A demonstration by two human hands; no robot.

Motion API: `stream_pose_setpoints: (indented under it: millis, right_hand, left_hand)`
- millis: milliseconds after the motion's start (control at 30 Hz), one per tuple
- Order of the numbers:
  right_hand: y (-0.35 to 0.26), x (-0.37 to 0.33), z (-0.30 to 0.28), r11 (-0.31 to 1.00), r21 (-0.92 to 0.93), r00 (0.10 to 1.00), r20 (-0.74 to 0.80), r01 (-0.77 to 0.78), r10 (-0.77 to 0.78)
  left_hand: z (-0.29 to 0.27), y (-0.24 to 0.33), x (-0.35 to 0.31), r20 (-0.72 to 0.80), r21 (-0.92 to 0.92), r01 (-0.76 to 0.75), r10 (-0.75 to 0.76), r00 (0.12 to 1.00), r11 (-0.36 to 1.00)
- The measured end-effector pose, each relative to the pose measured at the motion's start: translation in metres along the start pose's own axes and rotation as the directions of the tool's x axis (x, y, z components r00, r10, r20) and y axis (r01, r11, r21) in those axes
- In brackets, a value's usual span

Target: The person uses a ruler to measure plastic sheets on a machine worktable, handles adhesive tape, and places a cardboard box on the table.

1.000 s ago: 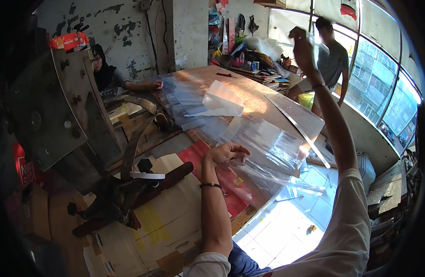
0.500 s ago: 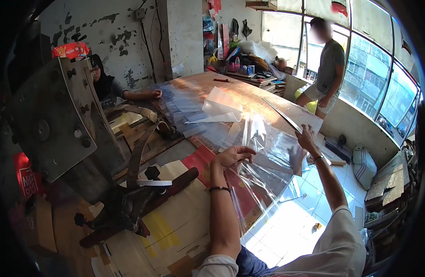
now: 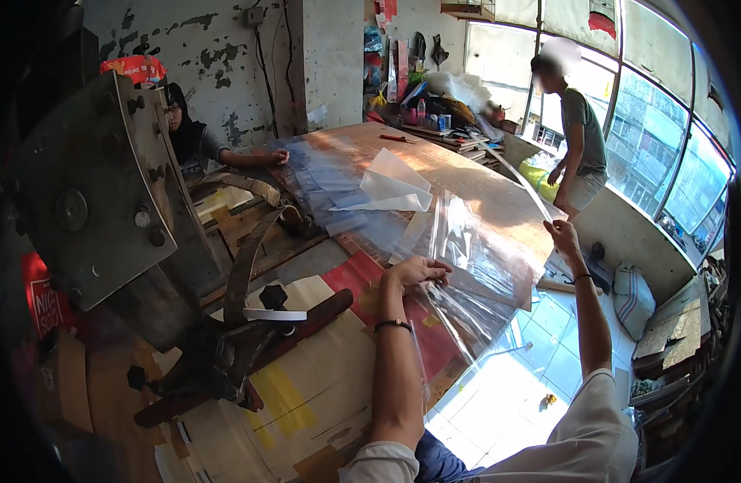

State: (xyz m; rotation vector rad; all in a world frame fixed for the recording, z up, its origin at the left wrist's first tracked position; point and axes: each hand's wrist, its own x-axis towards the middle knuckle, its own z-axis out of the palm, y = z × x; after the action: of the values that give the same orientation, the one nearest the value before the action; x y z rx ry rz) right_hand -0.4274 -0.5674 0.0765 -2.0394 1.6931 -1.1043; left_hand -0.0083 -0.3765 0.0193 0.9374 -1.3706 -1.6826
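Observation:
My right hand [image 3: 563,237] is closed on the near end of a long, thin pale strip [image 3: 525,180]. The strip rises in a slight bend over the table's right edge, its far end pointing toward the back. My left hand [image 3: 419,273], fingers curled and pinched, grips the clear plastic sheet [image 3: 487,278] at its near left part. Creased and shiny, the sheet lies over the table corner and droops past its edge. A folded translucent white sheet [image 3: 392,181] rests on the table beyond it.
A heavy metal machine [image 3: 85,193] with a curved arm stands at left. More clear sheets [image 3: 318,173] cover the wooden table's [image 3: 467,173] left side. One person [image 3: 195,149] sits behind the machine; another [image 3: 582,133] stands by the windows. A white sack [image 3: 630,294] is on the floor.
My right hand has lifted the pale strip off the table, moving up and right; the strip now bends. My left hand shifts slightly. The standing person has turned and leans toward the table.

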Motion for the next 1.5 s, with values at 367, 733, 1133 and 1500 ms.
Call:
stream_pose_setpoints:
  millis: [367,733,1133,1500]
  right_hand:
    - [-0.229,0.000,0.039,0.900,0.137,0.910,-0.084,0.414,-0.406]
    - [-0.334,-0.034,0.172,0.802,0.045,0.739,0.359,0.595,-0.569]
    - [-0.391,-0.056,0.182,0.766,-0.050,0.733,0.337,0.641,-0.591]
    - [-0.323,-0.169,0.034,0.735,0.098,0.700,0.247,0.670,-0.671]
  left_hand:
    - [-0.009,-0.012,0.001,0.024,0.082,-0.090,0.088,0.996,0.993]
    - [-0.001,-0.010,0.003,-0.089,0.028,-0.036,0.039,0.995,0.999]
    - [0.002,-0.013,-0.004,-0.260,0.200,-0.058,0.110,0.959,0.978]
    - [0.073,0.076,-0.048,-0.227,0.247,-0.405,0.459,0.859,0.880]
